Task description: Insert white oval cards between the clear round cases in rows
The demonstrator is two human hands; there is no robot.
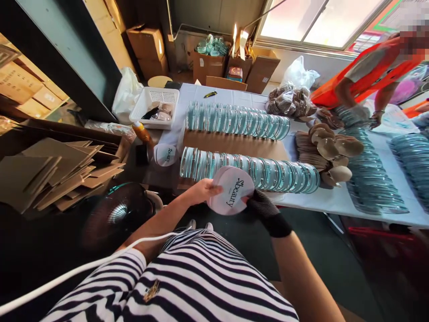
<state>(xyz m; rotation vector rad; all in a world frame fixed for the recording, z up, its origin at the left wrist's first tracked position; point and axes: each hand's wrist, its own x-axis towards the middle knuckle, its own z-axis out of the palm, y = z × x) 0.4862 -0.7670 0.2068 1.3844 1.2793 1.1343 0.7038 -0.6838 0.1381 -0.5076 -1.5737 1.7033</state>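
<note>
round white "beauty" label disc (231, 191) is held just in front of the near row of clear round lids (248, 172) on the counter (335, 203). left hand (201, 191) bare, fingers pinching the disc's left rim; right hand (259, 205), black-gloved, closed on the right rim. judged light, thin, easily bent or creased; best held by opposite edges, off the print.

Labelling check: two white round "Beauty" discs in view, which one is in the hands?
The white round "Beauty" disc in front of the near row of clear lids, pinched between left hand and black-gloved right hand. The other disc lies untouched at the table's left end.
</note>
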